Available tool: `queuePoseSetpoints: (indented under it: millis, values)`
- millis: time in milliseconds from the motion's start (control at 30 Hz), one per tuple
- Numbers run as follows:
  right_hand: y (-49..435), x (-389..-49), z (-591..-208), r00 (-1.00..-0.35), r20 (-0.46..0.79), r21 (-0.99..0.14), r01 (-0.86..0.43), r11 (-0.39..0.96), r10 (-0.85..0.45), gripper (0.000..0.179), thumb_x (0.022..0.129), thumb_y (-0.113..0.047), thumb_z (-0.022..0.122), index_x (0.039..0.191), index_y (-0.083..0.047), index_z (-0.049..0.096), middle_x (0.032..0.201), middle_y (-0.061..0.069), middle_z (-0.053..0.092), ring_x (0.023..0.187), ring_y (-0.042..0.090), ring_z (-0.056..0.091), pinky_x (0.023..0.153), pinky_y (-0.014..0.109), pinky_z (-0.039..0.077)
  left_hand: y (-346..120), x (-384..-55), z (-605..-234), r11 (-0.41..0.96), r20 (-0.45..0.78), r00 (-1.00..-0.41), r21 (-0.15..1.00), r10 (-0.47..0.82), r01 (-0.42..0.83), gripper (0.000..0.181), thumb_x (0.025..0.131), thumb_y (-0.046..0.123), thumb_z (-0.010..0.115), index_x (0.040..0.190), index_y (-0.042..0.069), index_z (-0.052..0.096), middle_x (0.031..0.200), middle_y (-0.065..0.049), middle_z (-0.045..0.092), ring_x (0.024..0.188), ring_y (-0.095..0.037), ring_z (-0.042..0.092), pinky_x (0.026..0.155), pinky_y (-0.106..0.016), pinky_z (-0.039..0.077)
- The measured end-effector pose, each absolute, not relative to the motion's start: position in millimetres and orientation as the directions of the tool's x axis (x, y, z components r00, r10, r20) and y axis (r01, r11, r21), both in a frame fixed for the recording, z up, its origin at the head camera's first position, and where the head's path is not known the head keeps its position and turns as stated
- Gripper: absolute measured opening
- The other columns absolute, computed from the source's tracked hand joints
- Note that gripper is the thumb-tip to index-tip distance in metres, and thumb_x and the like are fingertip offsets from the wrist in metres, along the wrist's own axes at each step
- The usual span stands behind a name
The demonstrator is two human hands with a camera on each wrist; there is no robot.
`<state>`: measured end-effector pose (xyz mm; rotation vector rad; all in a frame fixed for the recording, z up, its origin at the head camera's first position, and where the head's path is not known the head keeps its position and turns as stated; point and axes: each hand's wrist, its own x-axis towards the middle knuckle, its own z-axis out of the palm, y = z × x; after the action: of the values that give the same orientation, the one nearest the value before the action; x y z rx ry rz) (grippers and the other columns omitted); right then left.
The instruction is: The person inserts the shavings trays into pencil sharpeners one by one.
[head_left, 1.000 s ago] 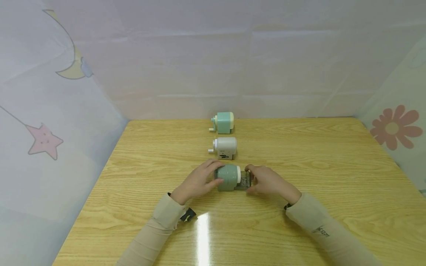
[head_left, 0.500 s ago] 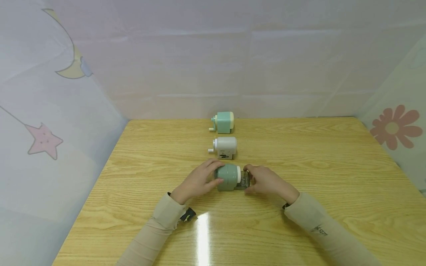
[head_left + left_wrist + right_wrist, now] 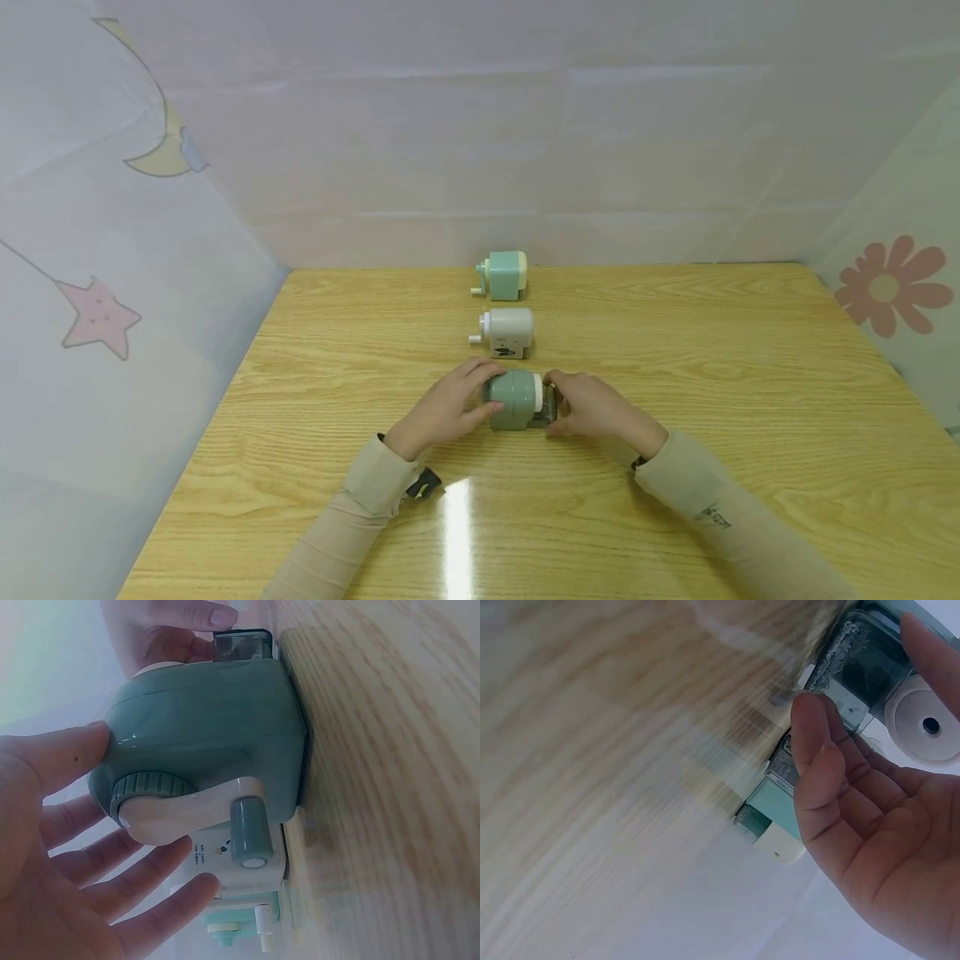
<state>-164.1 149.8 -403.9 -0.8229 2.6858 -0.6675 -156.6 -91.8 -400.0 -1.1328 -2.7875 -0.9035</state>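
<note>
A dark green crank pencil sharpener (image 3: 513,400) stands on the wooden table. My left hand (image 3: 448,408) grips its crank end, thumb on one side and fingers on the other. The left wrist view shows the crank handle (image 3: 191,814) within that grasp. From the sharpener's other end juts a see-through shavings drawer (image 3: 546,408), partly pulled out. My right hand (image 3: 600,404) pinches this drawer between thumb and fingers. Shavings (image 3: 844,652) show through the drawer in the right wrist view.
Behind stand a white sharpener (image 3: 512,333) and, farther back, a mint-green sharpener (image 3: 506,277), in line with the held one. The wooden table (image 3: 750,375) ends at a cloth backdrop (image 3: 480,167).
My right hand has moved left with the drawer, which now sticks out less from the green sharpener. The left hand and sharpener body have stayed in place.
</note>
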Motion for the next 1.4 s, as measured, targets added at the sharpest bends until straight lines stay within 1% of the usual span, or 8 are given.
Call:
queuePoseSetpoints:
  millis: [233, 367, 733, 1000, 1400]
  values:
    - [147.6, -164.8, -404.1, -0.805, -0.112, -0.493, -0.464, 0.736, -0.582, 0.068, 0.069, -0.024, 0.080, 0.121, 0.005, 0.048, 0.090, 0.005, 0.061, 0.075, 0.015, 0.058, 0.061, 0.028, 0.048, -91.6, -156.6, -399.7, 0.572, 0.200, -0.741, 0.518, 0.641, 0.636, 0.048, 0.090, 0.027, 0.058, 0.131, 0.006, 0.045, 0.127, -0.005, 0.047, 0.113, -0.018, 0.047, 0.096, -0.034, 0.041]
    - [145.7, -165.1, -403.5, -0.804, -0.113, -0.494, -0.464, 0.735, -0.584, 0.067, 0.069, -0.024, 0.080, 0.120, 0.005, 0.049, 0.090, 0.006, 0.061, 0.076, 0.016, 0.058, 0.062, 0.029, 0.048, -91.7, -156.4, -399.3, 0.567, 0.201, -0.742, 0.528, 0.640, 0.632, 0.048, 0.089, 0.027, 0.059, 0.130, 0.005, 0.046, 0.126, -0.005, 0.047, 0.112, -0.019, 0.048, 0.094, -0.034, 0.042]
    - [141.1, -165.6, -403.4, -0.804, -0.116, -0.494, -0.462, 0.736, -0.583, 0.064, 0.068, -0.026, 0.081, 0.116, 0.004, 0.050, 0.088, 0.004, 0.060, 0.074, 0.016, 0.056, 0.059, 0.028, 0.046, -91.3, -155.9, -397.7, 0.561, 0.204, -0.739, 0.532, 0.642, 0.634, 0.048, 0.089, 0.026, 0.059, 0.130, 0.004, 0.046, 0.126, -0.006, 0.047, 0.111, -0.019, 0.048, 0.094, -0.034, 0.042]
    - [140.1, -167.2, -404.5, -0.802, -0.109, -0.504, -0.465, 0.728, -0.587, 0.061, 0.068, -0.027, 0.081, 0.114, 0.002, 0.052, 0.090, 0.003, 0.061, 0.077, 0.015, 0.057, 0.063, 0.030, 0.047, -90.9, -156.0, -397.9, 0.566, 0.199, -0.740, 0.528, 0.643, 0.634, 0.048, 0.089, 0.027, 0.059, 0.130, 0.005, 0.045, 0.126, -0.006, 0.047, 0.112, -0.019, 0.048, 0.094, -0.034, 0.042]
    - [138.5, -167.7, -403.7, -0.793, -0.112, -0.543, -0.456, 0.705, -0.599, 0.059, 0.069, -0.025, 0.081, 0.112, 0.001, 0.052, 0.088, 0.002, 0.060, 0.074, 0.014, 0.056, 0.059, 0.027, 0.045, -91.3, -156.2, -398.2, 0.557, 0.206, -0.737, 0.534, 0.644, 0.636, 0.048, 0.089, 0.026, 0.059, 0.130, 0.004, 0.046, 0.126, -0.005, 0.047, 0.112, -0.018, 0.048, 0.094, -0.033, 0.042]
